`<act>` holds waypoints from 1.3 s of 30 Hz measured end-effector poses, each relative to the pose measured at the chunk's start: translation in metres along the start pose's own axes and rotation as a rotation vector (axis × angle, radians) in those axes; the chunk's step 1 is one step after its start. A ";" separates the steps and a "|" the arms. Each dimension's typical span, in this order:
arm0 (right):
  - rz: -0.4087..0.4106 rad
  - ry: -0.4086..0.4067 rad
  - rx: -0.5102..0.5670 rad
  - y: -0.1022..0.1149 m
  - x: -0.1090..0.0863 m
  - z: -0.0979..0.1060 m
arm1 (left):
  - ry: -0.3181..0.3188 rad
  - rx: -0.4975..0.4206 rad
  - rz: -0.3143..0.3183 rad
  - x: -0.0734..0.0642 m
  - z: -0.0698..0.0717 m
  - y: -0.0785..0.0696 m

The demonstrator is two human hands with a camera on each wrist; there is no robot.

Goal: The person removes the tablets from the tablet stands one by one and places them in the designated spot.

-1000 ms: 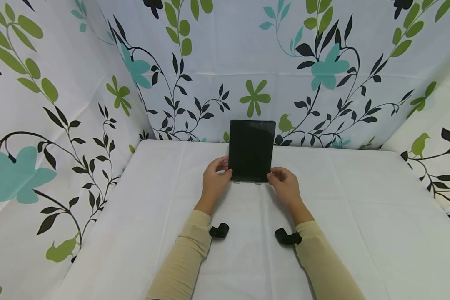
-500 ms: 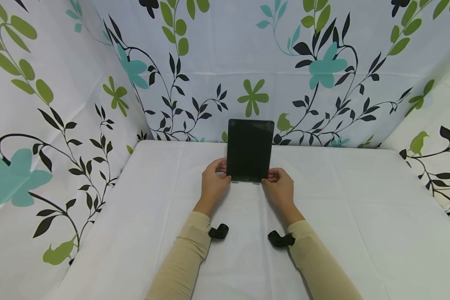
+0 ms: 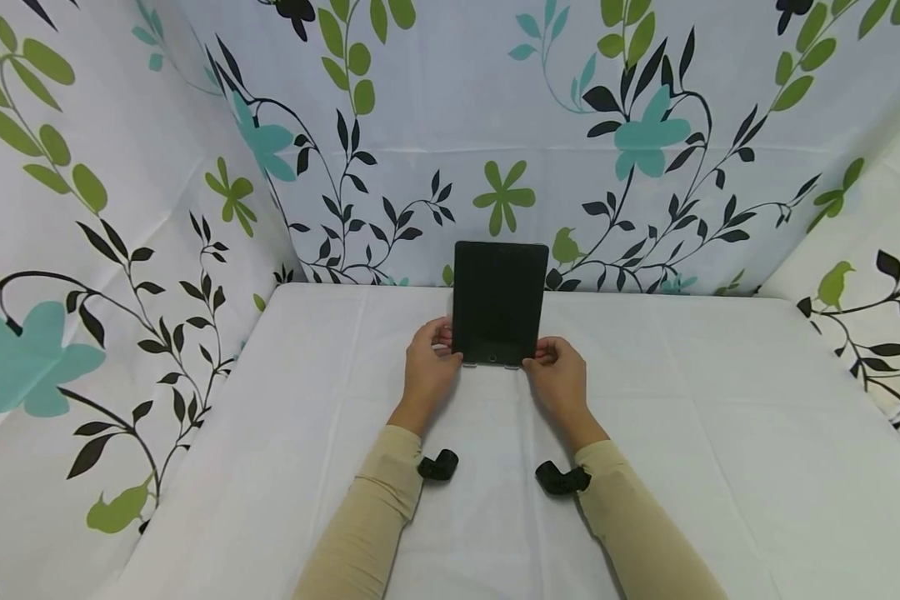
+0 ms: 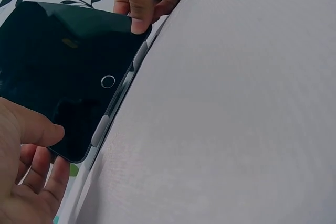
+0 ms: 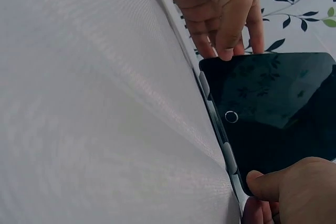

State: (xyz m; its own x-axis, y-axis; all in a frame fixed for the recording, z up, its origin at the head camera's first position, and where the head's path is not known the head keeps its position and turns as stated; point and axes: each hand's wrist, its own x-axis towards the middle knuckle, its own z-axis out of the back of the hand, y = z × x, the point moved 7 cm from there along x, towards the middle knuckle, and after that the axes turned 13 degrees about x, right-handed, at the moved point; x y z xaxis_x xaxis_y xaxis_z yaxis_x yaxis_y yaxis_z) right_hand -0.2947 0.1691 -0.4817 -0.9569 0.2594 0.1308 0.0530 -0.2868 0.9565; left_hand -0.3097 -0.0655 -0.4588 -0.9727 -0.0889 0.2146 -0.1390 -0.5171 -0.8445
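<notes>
A black tablet (image 3: pixel 499 300) with a round home button leans back, upright, near the far edge of the table. Small grey lips of a stand (image 4: pixel 100 130) hook over its lower edge; the rest of the stand is hidden behind it. My left hand (image 3: pixel 429 371) pinches the lower left corner, thumb on the screen and fingers behind. At the lower right corner, my right hand (image 3: pixel 561 379) grips the same way, its thumb (image 5: pixel 262 183) on the front. Both hands also show around the tablet in the two wrist views.
A white cloth covers the table (image 3: pixel 667 467). Behind it hangs a white curtain (image 3: pixel 420 100) printed with leaves and flowers, which continues down the left and right sides. Black wrist cameras (image 3: pixel 438 465) sit at both sleeve cuffs.
My right hand has shifted slightly left, inward along the tablet's lower corner, early on. The tablet has stayed nearly in place, and both hands have kept hold of it.
</notes>
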 end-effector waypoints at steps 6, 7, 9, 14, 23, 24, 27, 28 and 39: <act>0.004 0.012 0.035 0.000 0.000 0.001 | 0.014 0.006 -0.048 0.000 -0.001 -0.002; 0.007 0.016 0.041 0.000 0.000 0.001 | 0.015 0.014 -0.059 0.000 -0.002 -0.002; 0.008 0.024 0.055 -0.001 0.001 0.001 | 0.018 0.028 -0.078 0.000 -0.002 -0.003; 0.021 0.062 0.102 0.001 0.000 0.001 | 0.007 0.053 -0.118 0.000 -0.001 -0.003; 0.004 0.097 0.126 0.000 0.001 0.002 | -0.029 0.025 -0.185 -0.002 0.003 -0.009; 0.003 0.098 0.137 -0.001 0.002 0.002 | -0.031 0.017 -0.192 -0.002 0.003 -0.010; 0.005 0.102 0.187 -0.003 0.005 0.004 | -0.034 -0.002 -0.210 -0.003 0.004 -0.012; 0.004 0.101 0.213 -0.003 0.005 0.005 | -0.035 -0.007 -0.217 -0.003 0.004 -0.013; -0.029 0.090 0.430 0.001 0.005 0.012 | -0.006 -0.082 -0.256 -0.005 0.003 -0.014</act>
State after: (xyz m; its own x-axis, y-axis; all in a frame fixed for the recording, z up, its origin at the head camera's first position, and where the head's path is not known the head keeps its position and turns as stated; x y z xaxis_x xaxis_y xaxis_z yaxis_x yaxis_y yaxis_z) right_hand -0.2960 0.1809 -0.4774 -0.9799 0.1746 0.0969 0.1211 0.1339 0.9836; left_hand -0.3025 -0.0608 -0.4469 -0.9026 0.0311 0.4293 -0.3956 -0.4532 -0.7989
